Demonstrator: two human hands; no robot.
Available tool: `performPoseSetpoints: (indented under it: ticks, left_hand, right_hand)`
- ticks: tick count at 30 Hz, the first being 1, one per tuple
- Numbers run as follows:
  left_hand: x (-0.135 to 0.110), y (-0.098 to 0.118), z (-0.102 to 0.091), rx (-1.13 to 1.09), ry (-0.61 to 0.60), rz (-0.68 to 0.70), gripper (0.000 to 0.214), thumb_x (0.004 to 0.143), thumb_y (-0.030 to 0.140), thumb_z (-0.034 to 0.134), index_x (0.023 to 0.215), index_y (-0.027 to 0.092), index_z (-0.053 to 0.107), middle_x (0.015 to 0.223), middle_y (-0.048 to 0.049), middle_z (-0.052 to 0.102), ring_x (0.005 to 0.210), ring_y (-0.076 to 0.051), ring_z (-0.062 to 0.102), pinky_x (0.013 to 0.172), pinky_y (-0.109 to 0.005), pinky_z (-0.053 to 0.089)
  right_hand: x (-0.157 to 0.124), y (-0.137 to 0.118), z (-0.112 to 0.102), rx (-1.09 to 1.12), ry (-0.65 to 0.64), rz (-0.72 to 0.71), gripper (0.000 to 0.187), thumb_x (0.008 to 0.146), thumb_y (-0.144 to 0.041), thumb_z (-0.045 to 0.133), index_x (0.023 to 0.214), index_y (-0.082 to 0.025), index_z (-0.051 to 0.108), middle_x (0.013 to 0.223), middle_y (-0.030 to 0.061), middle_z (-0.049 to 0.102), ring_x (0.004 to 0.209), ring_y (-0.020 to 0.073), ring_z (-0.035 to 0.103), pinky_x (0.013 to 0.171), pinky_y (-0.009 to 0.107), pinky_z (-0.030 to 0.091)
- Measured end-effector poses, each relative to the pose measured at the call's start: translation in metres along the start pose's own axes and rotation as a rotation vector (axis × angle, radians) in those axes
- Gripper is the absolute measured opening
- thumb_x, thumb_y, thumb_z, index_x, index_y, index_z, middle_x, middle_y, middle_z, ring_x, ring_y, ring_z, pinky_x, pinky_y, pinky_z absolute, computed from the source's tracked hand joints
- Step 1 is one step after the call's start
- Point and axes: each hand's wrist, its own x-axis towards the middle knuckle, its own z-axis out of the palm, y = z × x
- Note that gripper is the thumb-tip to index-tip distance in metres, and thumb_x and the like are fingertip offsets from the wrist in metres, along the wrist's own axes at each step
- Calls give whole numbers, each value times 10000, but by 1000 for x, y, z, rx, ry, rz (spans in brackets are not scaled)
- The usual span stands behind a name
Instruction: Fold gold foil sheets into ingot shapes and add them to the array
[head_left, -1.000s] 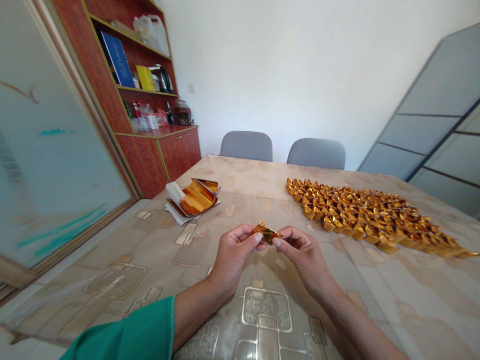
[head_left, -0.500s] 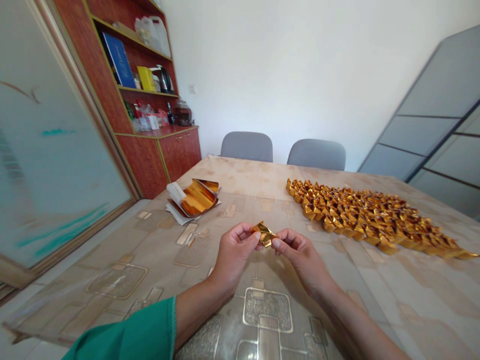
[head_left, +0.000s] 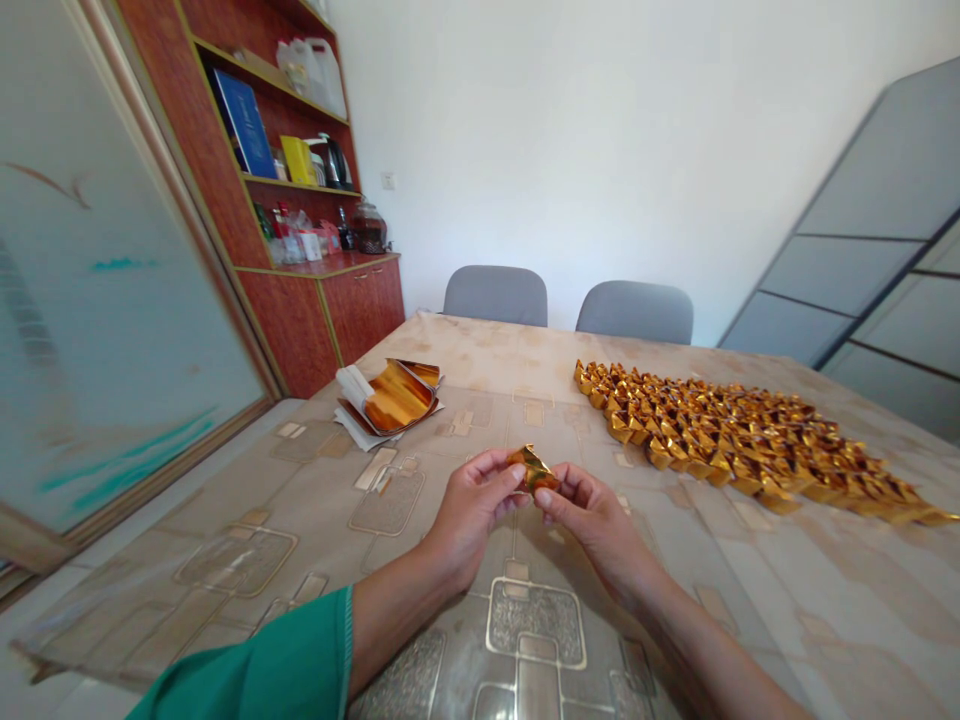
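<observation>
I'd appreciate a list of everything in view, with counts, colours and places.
held foil piece: one, gold, between both hands
folded foil pieces: many, gold, rows on the table's right
foil sheets: one stack, gold, on white paper, table's left
table: one, beige patterned, centre
chairs: two, grey, beyond the table
wooden cabinet: one, reddish-brown, behind the table at left
glass panel: one, frosted, teal marks, far left
partition: one, grey, far right
left hand: one, pinching the piece
right hand: one, pinching the piece
sleeve: one, green, left arm
</observation>
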Motion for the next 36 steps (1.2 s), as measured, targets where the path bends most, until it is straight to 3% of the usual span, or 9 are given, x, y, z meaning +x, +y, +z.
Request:
performPoseSetpoints:
  ticks: [7,14,17,24,30,36]
  left_hand:
    - [0,-2,-1,-28,4,-29,259,642,247,823,852,137,720,852,-45,714,731,-116,639,675,-217,496]
    - [2,-2,-1,-14,30,-43,322,601,214,849,884,111,739,864,-83,730,723,-121,652,698,-226,523]
    - [3,-3,-1,-42,68,-69,346,586,183,860,904,133,732,831,-58,729,688,-102,651,667,-203,528]
    - [4,-4,-3,-74,80,-110,299,533,185,887,753,126,693,711,-22,716,589,-75,636,591,-164,523]
    - [3,-1,-1,-130,96,-45,307,524,175,888,748,137,681,725,-17,730,628,-89,663,614,-164,536]
    - [4,-1,-1,-112,86,-61,315,527,177,883,769,126,689,733,-28,732,604,-83,650,592,-162,521]
  right_hand:
    - [0,2,4,-12,16,20,331,707,-486,726,653,-193,580,566,-37,517,528,116,417,514,247,319]
    - [1,7,5,-162,165,-56,253,691,-362,713,606,-204,535,550,-46,495,499,111,397,481,241,296]
    - [2,6,5,-140,153,-50,251,678,-368,691,601,-213,509,533,-57,457,475,104,366,465,241,271]
    - [2,5,4,-121,130,-30,253,658,-348,720,602,-200,523,541,-52,475,488,100,375,480,240,272]
    - [0,3,-2,-3,-17,45,273,686,-413,752,749,-178,631,635,-23,566,536,110,432,505,239,316]
    - [-1,9,5,35,26,-30,239,695,-377,756,683,-177,628,632,-18,593,578,120,456,557,248,345]
